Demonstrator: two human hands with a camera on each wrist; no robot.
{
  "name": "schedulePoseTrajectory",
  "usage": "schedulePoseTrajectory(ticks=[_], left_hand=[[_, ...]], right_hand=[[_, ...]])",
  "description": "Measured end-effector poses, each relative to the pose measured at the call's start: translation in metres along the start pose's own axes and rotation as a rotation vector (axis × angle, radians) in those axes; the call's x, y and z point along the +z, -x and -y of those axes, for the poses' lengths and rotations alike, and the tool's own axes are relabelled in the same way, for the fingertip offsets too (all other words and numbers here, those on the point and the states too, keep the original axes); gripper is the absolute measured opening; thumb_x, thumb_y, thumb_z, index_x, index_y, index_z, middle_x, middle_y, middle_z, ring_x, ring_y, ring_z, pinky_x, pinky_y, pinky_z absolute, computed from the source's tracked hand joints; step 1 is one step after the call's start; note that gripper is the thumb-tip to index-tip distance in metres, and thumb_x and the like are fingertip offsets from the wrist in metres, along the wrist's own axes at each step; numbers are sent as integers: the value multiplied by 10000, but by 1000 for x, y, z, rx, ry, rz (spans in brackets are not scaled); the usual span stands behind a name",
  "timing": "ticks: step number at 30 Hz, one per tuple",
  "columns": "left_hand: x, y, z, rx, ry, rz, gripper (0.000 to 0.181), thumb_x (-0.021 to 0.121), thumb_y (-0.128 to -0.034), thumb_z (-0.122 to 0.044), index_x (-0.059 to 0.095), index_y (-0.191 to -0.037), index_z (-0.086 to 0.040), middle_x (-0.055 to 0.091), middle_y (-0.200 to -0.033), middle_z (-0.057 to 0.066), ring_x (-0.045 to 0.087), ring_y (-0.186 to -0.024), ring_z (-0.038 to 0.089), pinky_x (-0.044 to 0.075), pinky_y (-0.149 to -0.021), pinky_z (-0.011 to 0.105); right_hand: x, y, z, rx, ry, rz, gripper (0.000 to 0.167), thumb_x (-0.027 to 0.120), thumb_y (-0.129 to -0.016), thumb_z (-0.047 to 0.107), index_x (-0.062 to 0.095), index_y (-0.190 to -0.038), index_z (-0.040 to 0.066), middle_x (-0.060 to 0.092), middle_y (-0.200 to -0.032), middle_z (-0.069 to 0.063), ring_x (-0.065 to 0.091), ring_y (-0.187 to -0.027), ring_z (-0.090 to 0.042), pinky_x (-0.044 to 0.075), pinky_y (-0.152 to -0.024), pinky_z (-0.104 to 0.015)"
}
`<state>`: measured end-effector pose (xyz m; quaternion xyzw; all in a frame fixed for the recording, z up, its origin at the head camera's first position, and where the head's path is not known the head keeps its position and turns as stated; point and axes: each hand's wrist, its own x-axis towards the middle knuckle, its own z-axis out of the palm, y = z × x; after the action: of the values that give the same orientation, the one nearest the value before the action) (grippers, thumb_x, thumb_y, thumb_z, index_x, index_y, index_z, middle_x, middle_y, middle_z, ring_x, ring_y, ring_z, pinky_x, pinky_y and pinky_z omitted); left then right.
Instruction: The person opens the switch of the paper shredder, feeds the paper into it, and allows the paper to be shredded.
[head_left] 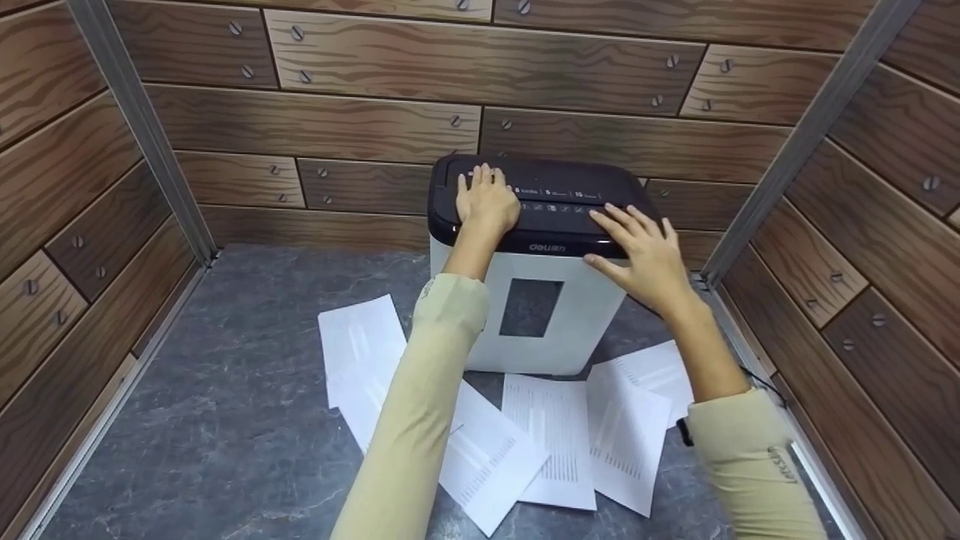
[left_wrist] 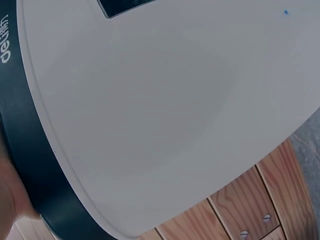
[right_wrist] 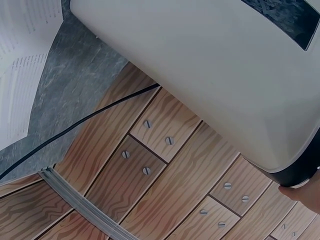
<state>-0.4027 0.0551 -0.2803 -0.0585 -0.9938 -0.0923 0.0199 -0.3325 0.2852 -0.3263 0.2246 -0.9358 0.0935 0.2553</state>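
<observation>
A white paper shredder (head_left: 555, 315) with a black lid (head_left: 555, 180) stands upright near the back wall. My left hand (head_left: 487, 201) lies flat on the left part of the lid, fingers straight and pointing away. At the lid's right front edge rests my right hand (head_left: 643, 259), its fingers spread over the top and its thumb at the front rim. The left wrist view shows the white body (left_wrist: 150, 100) and part of the left hand (left_wrist: 15, 200) against the dark rim. In the right wrist view, fingertips of the right hand (right_wrist: 305, 192) touch the rim's corner.
Several printed sheets (head_left: 549, 450) lie overlapping on the grey surface (head_left: 225, 390) in front of the shredder. A black cable (right_wrist: 80, 121) runs from behind the shredder along the right. Wood-patterned walls (head_left: 465, 67) enclose the back and both sides.
</observation>
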Motion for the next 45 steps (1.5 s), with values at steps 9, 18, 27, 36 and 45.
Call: schedulePoseTrajectory(ticks=[9, 18, 27, 36, 45], left_hand=[[3, 1, -3, -32, 10, -15, 494, 162, -1004, -263, 176, -1471, -103, 105, -1518, 81, 43, -1376, 217, 1, -1101, 397], [4, 5, 0, -68, 25, -108, 494, 242, -991, -326, 303, -1443, -135, 222, -1490, 72, 142, -1362, 260, 83, -1098, 422], [12, 25, 3, 26, 6, -180, 504, 235, -976, -348, 362, -1420, -146, 281, -1467, 82, 180, -1352, 262, 110, -1096, 408], [38, 54, 14, 254, -2, -565, 424, 332, -987, -334, 559, -1278, -127, 494, -1322, 70, 403, -1243, 257, 278, -1034, 406], [71, 95, 31, 426, 39, -716, 508, 467, -954, -345, 424, -1362, -47, 362, -1410, 143, 234, -1329, 294, 90, -1101, 413]], right_hand=[[0, 1, 0, 12, 10, 8, 638, 575, -837, 535, 405, -1393, 273, 365, -1427, -24, 247, -1322, -293, 81, -1042, -595], [3, -1, 1, 0, -1, -21, 626, 585, -834, 526, 423, -1381, 269, 376, -1417, -31, 256, -1317, -293, 82, -1040, -598], [10, 3, 2, 18, -8, -85, 608, 598, -835, 501, 447, -1362, 240, 397, -1393, -79, 269, -1301, -318, 59, -1055, -569], [24, 20, 2, 9, -38, -291, 534, 646, -853, 348, 481, -1338, 197, 426, -1366, -89, 281, -1296, -287, 89, -1074, -511], [36, 54, 20, -71, -123, -409, 504, 652, -828, 157, 497, -1300, 68, 368, -1407, -130, 250, -1315, -325, 213, -1052, -496]])
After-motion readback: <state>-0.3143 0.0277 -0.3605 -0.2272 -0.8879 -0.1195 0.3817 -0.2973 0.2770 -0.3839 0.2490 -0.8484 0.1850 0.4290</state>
